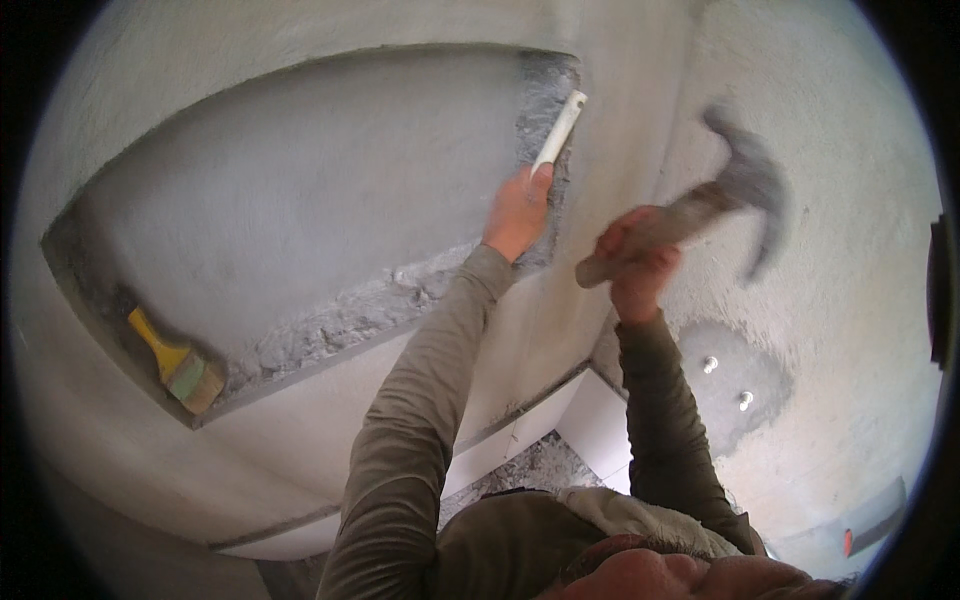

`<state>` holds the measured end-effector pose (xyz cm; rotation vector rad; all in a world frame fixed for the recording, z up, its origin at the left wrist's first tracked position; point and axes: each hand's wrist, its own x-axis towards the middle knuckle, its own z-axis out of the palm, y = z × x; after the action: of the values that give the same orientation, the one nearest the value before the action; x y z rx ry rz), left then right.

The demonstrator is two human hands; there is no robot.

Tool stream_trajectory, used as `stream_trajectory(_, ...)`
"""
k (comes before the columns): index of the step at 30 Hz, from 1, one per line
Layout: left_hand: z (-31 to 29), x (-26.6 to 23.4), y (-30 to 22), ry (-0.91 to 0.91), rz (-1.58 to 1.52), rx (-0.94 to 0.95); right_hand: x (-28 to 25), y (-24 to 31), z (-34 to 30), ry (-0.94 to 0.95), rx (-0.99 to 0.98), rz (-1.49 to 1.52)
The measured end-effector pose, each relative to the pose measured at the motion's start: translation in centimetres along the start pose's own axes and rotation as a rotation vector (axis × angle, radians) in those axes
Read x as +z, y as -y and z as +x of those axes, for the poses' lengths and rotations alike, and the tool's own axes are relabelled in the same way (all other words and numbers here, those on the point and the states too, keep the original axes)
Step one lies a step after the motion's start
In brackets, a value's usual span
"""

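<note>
My left hand (518, 213) is wrapped round a slim white-handled tool (560, 130) at the right end of a recess (300, 180) in the grey plaster wall. The handle sticks up past my fist; its other end is hidden, so its kind cannot be told. My right hand (636, 262) grips the wooden handle of a claw hammer (745, 180), smeared by motion, raised to the right of the recess. The hammer is apart from the white handle. A paintbrush (178, 365) with a yellow handle and pale bristles rests in the recess's lower left corner.
Rough, broken mortar (340, 320) runs along the recess's lower ledge. Two small pipe fittings (728, 383) stick out of a darker patch on the right wall. White tiles (595, 425) line the lower wall, above a rubble-like surface (540, 468).
</note>
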<state>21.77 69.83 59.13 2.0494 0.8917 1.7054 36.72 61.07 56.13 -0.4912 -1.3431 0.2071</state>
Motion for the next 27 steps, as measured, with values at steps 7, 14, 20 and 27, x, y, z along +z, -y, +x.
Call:
stream_trajectory(7,-0.1,-1.1,0.6,0.032,0.015,-0.077,-0.6,3.9,0.7,-0.001,0.394,0.106)
stream_trajectory(14,0.1,-1.0,0.2,0.033,-0.003,-0.156,-0.3,-0.1,0.8,0.040,0.153,0.071)
stream_trajectory(20,0.0,-0.1,1.3,-0.025,-0.032,-0.058,-1.3,4.7,0.8,0.059,0.337,0.093)
stream_trajectory(27,0.0,0.6,0.9,-0.023,-0.031,-0.110,-0.7,-1.4,1.2,0.134,-0.088,-0.081)
